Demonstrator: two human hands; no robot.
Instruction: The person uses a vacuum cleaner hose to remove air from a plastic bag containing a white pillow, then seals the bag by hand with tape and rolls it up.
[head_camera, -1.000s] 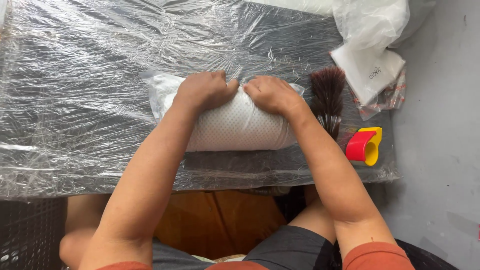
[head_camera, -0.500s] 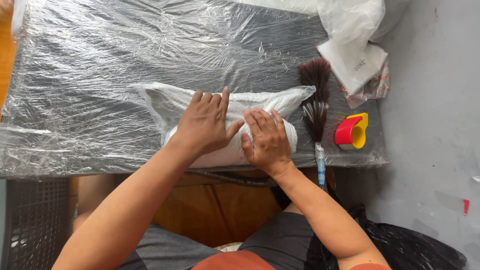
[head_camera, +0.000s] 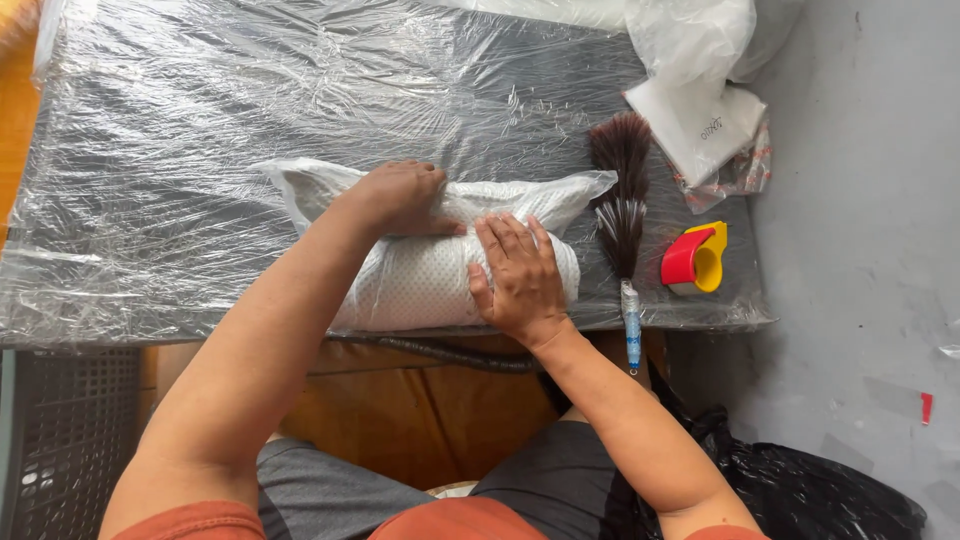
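Observation:
A rolled white dotted fabric bundle (head_camera: 420, 285) inside a thin clear plastic bag lies near the front edge of a table wrapped in clear film (head_camera: 200, 120). My left hand (head_camera: 400, 195) is curled over the top of the bundle, gripping the bag's loose plastic. Flat on the bundle's right end rests my right hand (head_camera: 518, 275), fingers together and pressing down. The bag's open end (head_camera: 575, 190) sticks out to the right, toward a brush.
A dark feather-like brush (head_camera: 622, 205) with a blue handle lies right of the bundle. Beyond it sits a red and yellow tape dispenser (head_camera: 695, 260). White plastic bags and packets (head_camera: 700, 110) pile at the back right. A black bag (head_camera: 800, 490) lies on the grey floor.
My left hand went from lying flat to curled and gripping the bag at the bundle's top. My right hand has slid toward the right end. The view has shifted slightly.

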